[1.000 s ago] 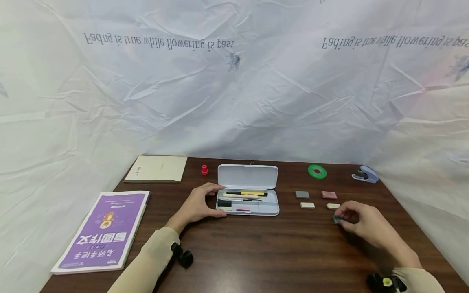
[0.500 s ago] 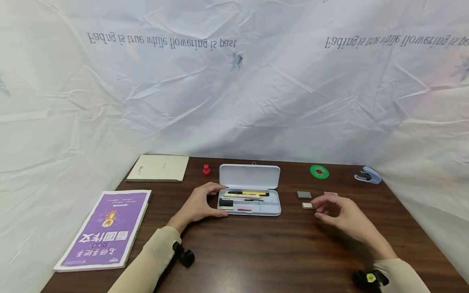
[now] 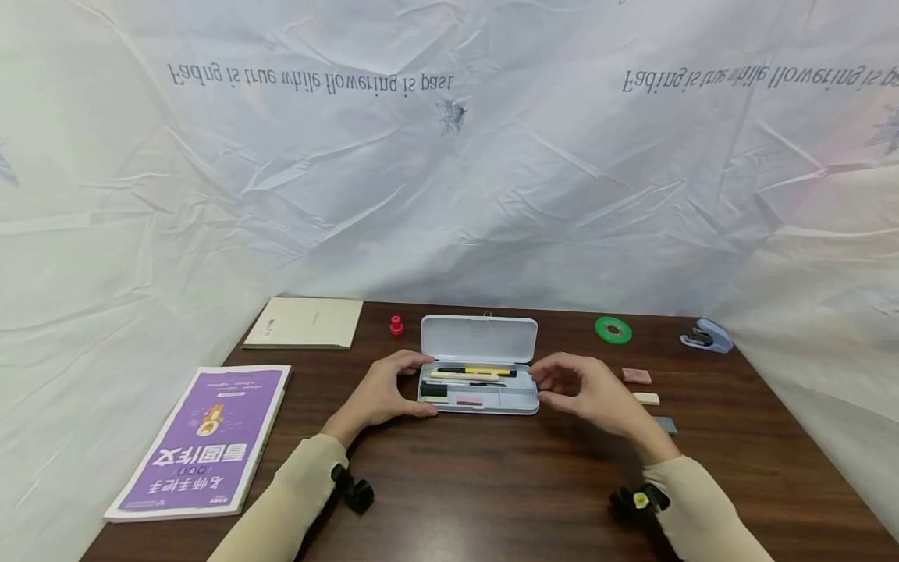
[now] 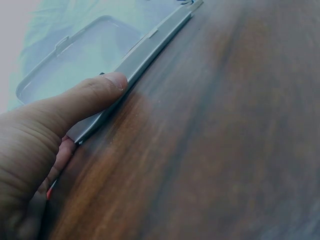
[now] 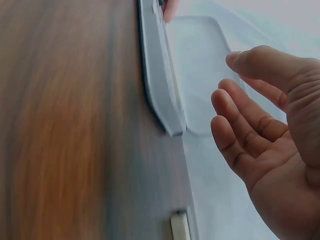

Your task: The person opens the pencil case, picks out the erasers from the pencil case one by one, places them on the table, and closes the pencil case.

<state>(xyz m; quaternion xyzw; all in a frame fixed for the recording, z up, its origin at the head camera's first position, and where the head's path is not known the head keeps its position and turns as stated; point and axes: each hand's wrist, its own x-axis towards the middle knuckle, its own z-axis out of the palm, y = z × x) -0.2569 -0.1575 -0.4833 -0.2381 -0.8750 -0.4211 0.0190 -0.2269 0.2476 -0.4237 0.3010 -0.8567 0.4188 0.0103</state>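
Note:
An open white pencil case (image 3: 518,401) lies mid-table with its lid (image 3: 479,339) tilted back. Inside are a yellow-and-black pen (image 3: 490,371), a pale pen (image 3: 463,377), a black-and-white eraser (image 3: 434,389) and a pink block (image 3: 468,400). My left hand (image 3: 382,388) grips the case's left end, its thumb on the front wall in the left wrist view. At the right end hovers my right hand (image 3: 586,390), fingers loosely bent and nothing between them in the right wrist view. Beyond it lie a pink eraser (image 3: 637,376), a white eraser (image 3: 647,398) and a blue-grey eraser (image 3: 665,425), partly covered.
A purple book (image 3: 204,441) and a cream notebook (image 3: 303,323) lie on the left. Behind the case stands a small red stamp-like piece (image 3: 396,325). Farther right are a green tape roll (image 3: 613,330) and a pale blue stapler (image 3: 706,336). A white curtain (image 3: 477,195) hangs behind the table.
My right hand has let go of the blue-grey eraser, which now lies on the table, and has moved left to the case's right end. The left hand has stayed on the case.

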